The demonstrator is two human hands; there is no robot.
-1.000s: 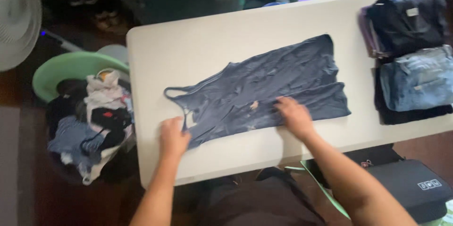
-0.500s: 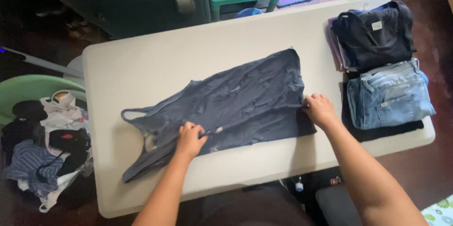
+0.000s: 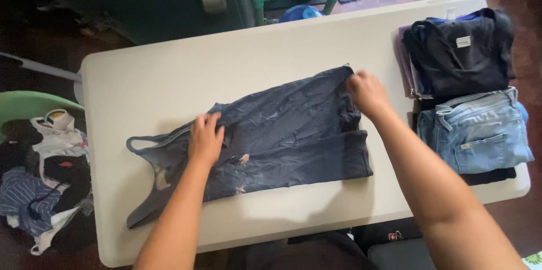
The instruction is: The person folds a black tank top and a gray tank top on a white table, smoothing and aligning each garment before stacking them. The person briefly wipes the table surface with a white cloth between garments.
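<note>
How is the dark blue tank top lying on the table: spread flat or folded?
Partly folded: the tank top has one long edge doubled over itself, under both hands.

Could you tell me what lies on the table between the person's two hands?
In the head view, only the dark blue tank top spans from left hand to right hand.
</note>
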